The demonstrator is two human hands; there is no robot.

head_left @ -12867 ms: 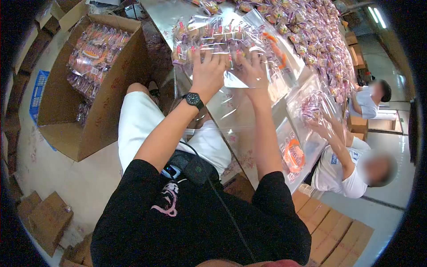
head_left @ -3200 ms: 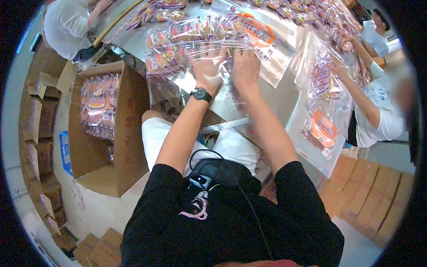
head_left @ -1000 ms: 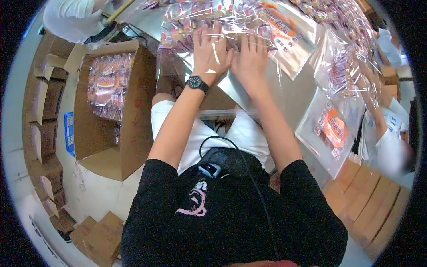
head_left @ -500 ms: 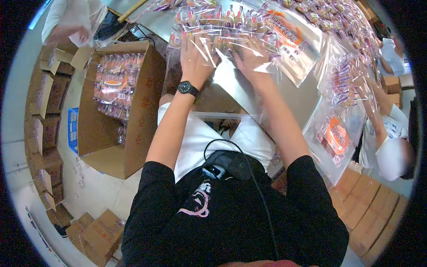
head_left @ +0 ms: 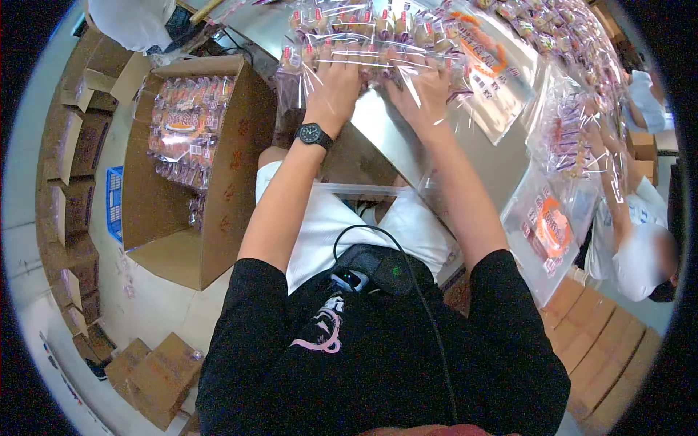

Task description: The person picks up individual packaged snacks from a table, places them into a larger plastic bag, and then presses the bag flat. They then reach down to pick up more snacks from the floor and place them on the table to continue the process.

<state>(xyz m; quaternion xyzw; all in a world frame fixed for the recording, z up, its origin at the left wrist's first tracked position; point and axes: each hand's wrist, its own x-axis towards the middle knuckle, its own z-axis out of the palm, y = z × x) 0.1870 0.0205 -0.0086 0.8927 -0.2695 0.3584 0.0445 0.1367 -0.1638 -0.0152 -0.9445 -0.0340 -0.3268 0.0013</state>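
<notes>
Both hands are inside a large clear plastic bag whose open edge lies toward my lap. Rows of small wrapped packets point(head_left: 363, 25) fill its far end. My left hand point(head_left: 335, 91), with a black watch on the wrist, has its fingers spread against the near row of packets. To its right, my right hand point(head_left: 424, 98) has its fingers apart and touches the same row, under glare from the plastic. Neither hand is closed around a packet. A flat bag with orange print point(head_left: 483, 65) lies right of the filled one.
At left stands an open cardboard box point(head_left: 236, 171) holding filled bags, with a blue crate point(head_left: 114, 203) behind it. Loose packets point(head_left: 560, 43) are heaped at the upper right. Co-workers are at the right and upper left. Stacked cartons point(head_left: 592, 334) stand lower right.
Since the oldest frame, the view has shifted and the packets lie in more even rows. In the last second my hands have moved slightly apart, still against the packets. The upper-left co-worker's arm has left view.
</notes>
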